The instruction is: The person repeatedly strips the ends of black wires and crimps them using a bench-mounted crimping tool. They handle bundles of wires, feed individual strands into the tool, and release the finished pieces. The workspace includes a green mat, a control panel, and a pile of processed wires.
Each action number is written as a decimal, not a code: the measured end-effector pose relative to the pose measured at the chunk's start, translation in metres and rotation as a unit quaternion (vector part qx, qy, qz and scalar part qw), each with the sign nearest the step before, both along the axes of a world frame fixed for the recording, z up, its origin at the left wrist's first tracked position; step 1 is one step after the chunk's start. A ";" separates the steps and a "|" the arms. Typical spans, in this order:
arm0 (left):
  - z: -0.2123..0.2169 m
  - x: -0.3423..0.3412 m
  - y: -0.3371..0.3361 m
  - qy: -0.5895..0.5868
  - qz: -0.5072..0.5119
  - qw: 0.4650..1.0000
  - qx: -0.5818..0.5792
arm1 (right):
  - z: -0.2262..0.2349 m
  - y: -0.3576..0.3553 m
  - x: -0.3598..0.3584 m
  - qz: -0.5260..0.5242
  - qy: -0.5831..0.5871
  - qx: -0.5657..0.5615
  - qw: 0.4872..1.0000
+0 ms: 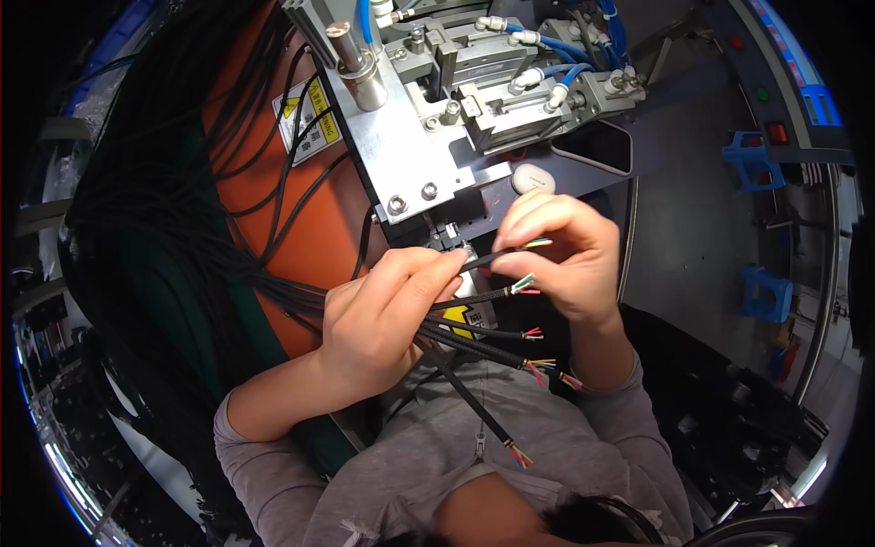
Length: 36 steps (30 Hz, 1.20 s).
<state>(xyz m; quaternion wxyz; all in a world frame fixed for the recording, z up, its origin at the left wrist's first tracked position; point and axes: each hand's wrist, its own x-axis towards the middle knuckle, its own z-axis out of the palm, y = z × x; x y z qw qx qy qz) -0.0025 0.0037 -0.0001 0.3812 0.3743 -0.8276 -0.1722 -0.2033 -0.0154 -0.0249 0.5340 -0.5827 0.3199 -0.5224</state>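
My left hand (pixel 375 314) is closed round several black braided cables. Their free ends fan out to its right and below, each showing thin coloured wires; one cable (pixel 476 401) hangs down in front of the grey top. Between thumb and forefinger, the left hand also pinches a single cable (pixel 479 263) that runs across to my right hand (pixel 576 260). The right thumb and fingers are closed on this cable close to its end. Its yellow and green wires (pixel 540 242) stick out past the fingertips, inside the curl of the hand.
A metal fixture (pixel 492 91) with blue air hoses stands just beyond my hands. A white rounded case (pixel 533 179) and a dark phone-like slab (pixel 597 146) lie beside it. Many black cables (pixel 173 196) drape over the orange surface (pixel 337 214) at left. Blue stools (pixel 764 294) stand at right.
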 end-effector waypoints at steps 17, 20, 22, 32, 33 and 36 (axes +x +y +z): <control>-0.005 0.003 -0.003 0.076 -0.018 0.996 -0.050 | 0.006 -0.008 0.018 0.019 0.046 -0.118 0.992; -0.010 0.005 -0.001 0.034 -0.017 0.995 -0.093 | 0.007 -0.007 0.016 0.082 -0.002 0.011 0.997; -0.010 0.005 -0.001 0.007 -0.014 0.995 -0.097 | 0.011 -0.004 0.019 0.058 -0.049 0.087 0.993; -0.008 0.004 -0.001 -0.099 0.035 0.987 -0.126 | 0.016 -0.001 0.016 -0.072 0.218 -0.114 0.967; -0.008 0.003 -0.001 -0.098 0.032 0.988 -0.116 | 0.017 -0.002 0.012 -0.058 0.233 -0.103 0.965; -0.009 0.002 -0.001 -0.087 0.025 0.992 -0.088 | 0.014 -0.005 0.005 -0.004 0.198 -0.028 0.980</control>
